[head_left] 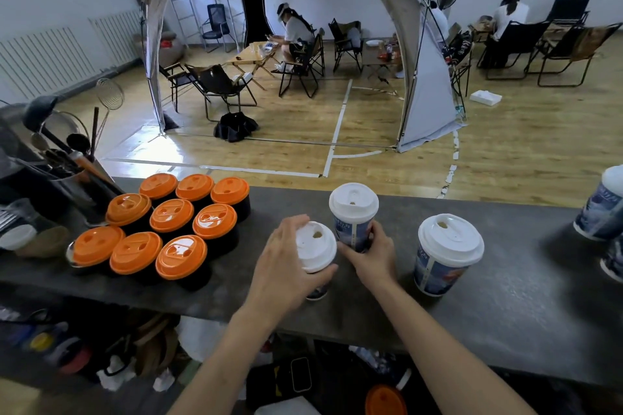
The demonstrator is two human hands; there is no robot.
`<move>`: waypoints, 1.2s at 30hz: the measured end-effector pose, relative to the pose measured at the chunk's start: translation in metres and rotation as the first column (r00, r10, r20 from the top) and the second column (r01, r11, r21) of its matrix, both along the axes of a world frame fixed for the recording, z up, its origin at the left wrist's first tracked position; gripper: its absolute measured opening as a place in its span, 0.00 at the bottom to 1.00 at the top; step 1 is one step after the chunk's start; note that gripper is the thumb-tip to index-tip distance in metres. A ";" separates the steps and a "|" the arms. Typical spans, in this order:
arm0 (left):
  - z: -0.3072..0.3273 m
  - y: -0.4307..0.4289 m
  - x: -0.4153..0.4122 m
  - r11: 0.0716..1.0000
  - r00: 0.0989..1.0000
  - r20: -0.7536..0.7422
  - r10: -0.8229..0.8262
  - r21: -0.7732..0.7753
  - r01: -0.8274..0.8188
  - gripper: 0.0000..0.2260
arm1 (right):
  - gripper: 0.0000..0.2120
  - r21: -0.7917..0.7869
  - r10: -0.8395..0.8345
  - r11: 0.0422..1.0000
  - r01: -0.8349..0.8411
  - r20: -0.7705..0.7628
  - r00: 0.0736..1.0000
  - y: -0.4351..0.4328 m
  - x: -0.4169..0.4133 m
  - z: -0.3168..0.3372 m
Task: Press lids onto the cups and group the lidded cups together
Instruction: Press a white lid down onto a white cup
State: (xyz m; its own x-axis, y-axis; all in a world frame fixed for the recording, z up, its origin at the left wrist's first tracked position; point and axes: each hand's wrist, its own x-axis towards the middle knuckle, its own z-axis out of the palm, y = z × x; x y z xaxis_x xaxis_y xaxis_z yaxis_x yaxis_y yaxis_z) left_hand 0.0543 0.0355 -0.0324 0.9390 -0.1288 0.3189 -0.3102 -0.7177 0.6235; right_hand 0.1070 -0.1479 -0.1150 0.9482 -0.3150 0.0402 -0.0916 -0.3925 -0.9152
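The left hand (286, 268) is curled over and round the near cup (316, 248): its fingers are laid on the far left edge of the white lid and its thumb is wrapped across the near side just under the rim. The cup is held upright on the counter (505, 296), and only a little of its blue printed base is seen below the hand.

The right hand (372, 254) is closed round the lower body of the far cup (354, 216), with the fingers bent round its right side and the thumb stretched along its front. This cup is also upright and lidded in white. It is set just beyond and between the two hands, right beside the near cup; whether the two cups touch cannot be told.

A third cup (448, 253), white-lidded and upright, is seen near the right of the right hand, apart from it and held by nothing. Well beyond it, at the right edge of the view, two more blue cups (601, 209) are partly cut off.

To the left of the left hand, nine orange-lidded cups (172, 215) with dark bodies are packed together in three rows of three. Farther left still, a pot of utensils (67, 175) is stood on the counter.

Beyond the hands, across the counter, a wooden floor, a grey tent (424, 104) and folding chairs are seen, with people seated at low tables.
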 end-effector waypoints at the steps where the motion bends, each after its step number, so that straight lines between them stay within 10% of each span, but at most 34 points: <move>1: -0.004 -0.003 -0.003 0.999 0.999 0.019 -0.029 -0.042 0.030 0.36 | 0.28 0.004 -0.007 1.000 0.007 0.001 1.000 0.000 0.002 0.000; 7: -0.034 -0.007 -0.010 0.916 0.998 -0.055 -0.024 -0.401 0.000 0.48 | 0.43 0.046 0.027 0.999 -0.027 -0.004 1.000 0.000 0.001 -0.006; 13: -0.068 -0.017 -0.017 0.870 0.995 -0.098 -0.021 -0.491 -0.030 0.37 | 0.13 0.333 0.019 0.942 -0.048 0.092 0.996 0.009 -0.063 0.013; 18: -0.066 -0.039 -0.028 0.849 0.981 -0.151 -0.119 -0.529 0.021 0.37 | 0.38 0.383 0.320 0.844 -0.377 0.206 0.925 0.008 -0.099 0.026; 24: -0.084 -0.005 -0.026 0.900 0.897 -0.287 -0.336 -0.378 0.216 0.40 | 0.37 0.207 0.409 0.876 -0.436 0.160 0.898 -0.001 -0.086 0.010; 28: -0.054 0.003 -0.023 0.624 0.944 -0.239 -0.228 -0.780 -0.047 0.22 | 0.37 0.167 0.442 0.870 -0.464 0.150 0.884 -0.004 -0.079 0.003; 36: -0.040 -0.046 -0.004 0.487 0.965 -0.158 -0.212 -0.873 -0.036 0.20 | 0.39 0.124 0.456 0.871 -0.475 0.154 0.877 -0.004 -0.079 0.001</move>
State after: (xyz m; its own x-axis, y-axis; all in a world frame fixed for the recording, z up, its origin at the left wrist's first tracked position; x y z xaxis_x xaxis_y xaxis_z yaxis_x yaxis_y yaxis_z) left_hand 0.0506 -0.0106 -0.0723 0.9937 0.0089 0.1114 -0.1102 0.2446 0.9633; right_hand 0.0283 -0.1519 -0.1139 0.9777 0.1509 0.1459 0.1768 -0.2174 -0.9599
